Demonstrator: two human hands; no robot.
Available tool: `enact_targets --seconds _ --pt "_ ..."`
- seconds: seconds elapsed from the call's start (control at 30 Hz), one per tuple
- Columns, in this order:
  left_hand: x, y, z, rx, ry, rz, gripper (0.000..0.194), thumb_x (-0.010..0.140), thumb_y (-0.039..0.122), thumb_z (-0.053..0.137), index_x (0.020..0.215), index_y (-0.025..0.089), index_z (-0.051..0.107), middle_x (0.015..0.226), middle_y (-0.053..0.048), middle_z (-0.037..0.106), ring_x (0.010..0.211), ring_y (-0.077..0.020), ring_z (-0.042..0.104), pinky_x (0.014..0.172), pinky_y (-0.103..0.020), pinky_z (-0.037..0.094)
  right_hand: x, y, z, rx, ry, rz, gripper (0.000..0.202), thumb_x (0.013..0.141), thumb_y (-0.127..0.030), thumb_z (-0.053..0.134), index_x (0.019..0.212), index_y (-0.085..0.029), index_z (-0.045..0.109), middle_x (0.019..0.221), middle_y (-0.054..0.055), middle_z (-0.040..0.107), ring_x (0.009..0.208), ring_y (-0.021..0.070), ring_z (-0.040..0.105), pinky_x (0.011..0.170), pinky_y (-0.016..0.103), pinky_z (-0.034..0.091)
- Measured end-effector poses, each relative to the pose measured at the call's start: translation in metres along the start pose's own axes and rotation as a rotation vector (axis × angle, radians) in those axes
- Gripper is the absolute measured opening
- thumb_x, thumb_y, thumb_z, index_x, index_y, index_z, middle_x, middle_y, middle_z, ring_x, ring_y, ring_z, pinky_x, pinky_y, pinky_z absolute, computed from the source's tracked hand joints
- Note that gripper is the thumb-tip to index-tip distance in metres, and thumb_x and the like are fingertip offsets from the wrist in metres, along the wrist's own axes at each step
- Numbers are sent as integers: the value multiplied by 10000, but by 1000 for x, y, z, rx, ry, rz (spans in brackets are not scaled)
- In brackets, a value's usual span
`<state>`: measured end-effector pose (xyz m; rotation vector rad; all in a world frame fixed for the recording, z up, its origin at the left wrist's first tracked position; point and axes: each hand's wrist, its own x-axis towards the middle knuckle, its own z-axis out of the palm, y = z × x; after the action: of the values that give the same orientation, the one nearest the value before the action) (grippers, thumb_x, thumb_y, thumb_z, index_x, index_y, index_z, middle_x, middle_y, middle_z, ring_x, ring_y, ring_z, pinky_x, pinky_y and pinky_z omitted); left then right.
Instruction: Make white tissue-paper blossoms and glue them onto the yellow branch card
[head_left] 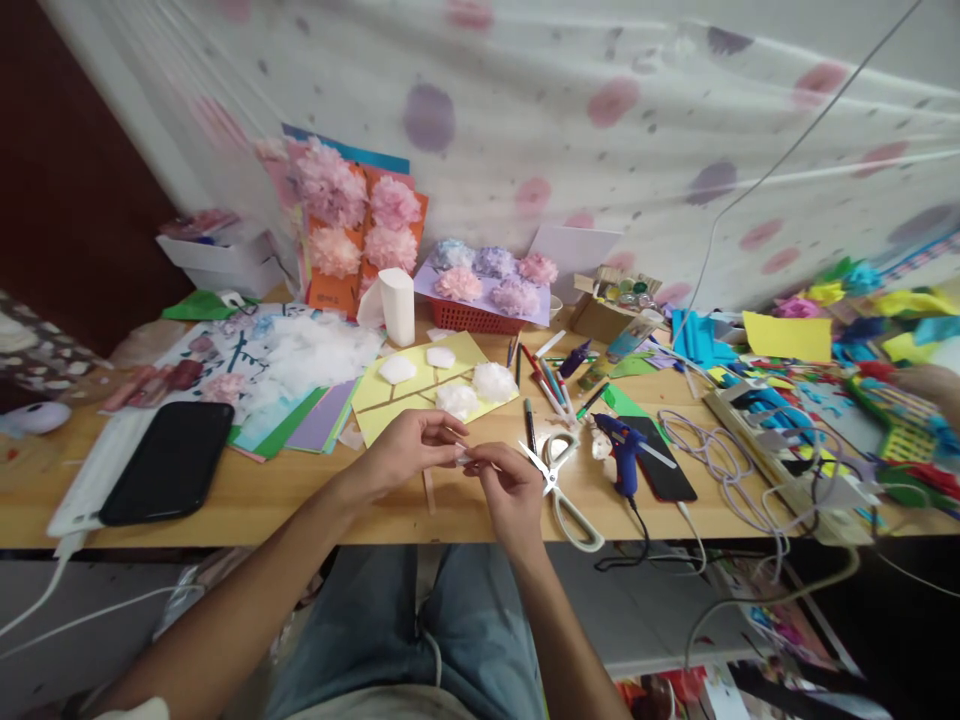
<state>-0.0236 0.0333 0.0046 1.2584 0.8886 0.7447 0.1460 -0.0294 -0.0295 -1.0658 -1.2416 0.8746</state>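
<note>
So we've got a tiny whitish scrap (461,456) pinched between the fingertips of both our hands, just above the near part of the desk (375,520). It looks thin and a bit see-through, but it's too small and covered for us to tell its shape or which way its long axis runs. Our left hand (409,448) grips it from one side, our right hand (514,485) from the other, fingers curled in. Just beyond is a flat yellow sheet (465,355), lying slightly skewed, with brown branch-like lines, two smooth white patches (397,369) and two fluffy white puffs (495,382). Right of our hands, metal scissors (552,478) with pale handles lie spread, tips pointing up-left, near a blue plastic glue gun (621,450).
</note>
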Motion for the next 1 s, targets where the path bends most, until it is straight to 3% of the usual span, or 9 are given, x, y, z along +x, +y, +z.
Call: enact_targets --seconds 0.2,0.4,0.57,0.7,0.8,1.0 --pt "4 3 -2 116 -56 37 350 710 241 765 1033 182 645 897 -65 769 892 -216 743 823 -321 559 9 -8 -9 84 0 261 254 797 -452 739 863 -207 757 827 40 744 759 181 689 695 313 593" --pt "1 20 2 360 -144 123 378 767 188 678 1119 233 547 1049 -38 663 746 -159 722 685 -271 535 23 -17 -17 51 -163 373 268 670 -391 831 801 -190 713 689 3 703 626 143 631 593 259 503" --pt "5 28 4 407 -186 153 345 769 196 688 1075 223 531 1037 -37 634 719 -147 701 673 -272 533 24 -18 -16 76 -188 417 280 629 -368 859 772 -185 703 678 -1 696 618 135 624 595 255 492" --pt "7 19 9 245 -73 78 274 825 323 682 1042 190 581 946 -41 671 724 -156 697 691 -292 555 20 -14 -13 202 -17 395 365 627 -360 871 925 -190 748 673 -12 706 610 129 618 622 271 511" --pt "3 8 17 76 -13 -16 351 810 433 726 1001 149 647 853 -49 698 771 -173 700 741 -307 568 15 -9 -7 252 140 340 433 649 -353 870 1032 -184 759 690 -15 711 613 121 611 649 282 525" --pt "-1 -3 26 -23 51 14 325 714 388 820 881 121 739 799 -42 719 759 -148 673 752 -273 552 5 -6 6 269 264 309 318 675 -376 872 898 -174 771 814 39 764 697 151 663 667 298 565"
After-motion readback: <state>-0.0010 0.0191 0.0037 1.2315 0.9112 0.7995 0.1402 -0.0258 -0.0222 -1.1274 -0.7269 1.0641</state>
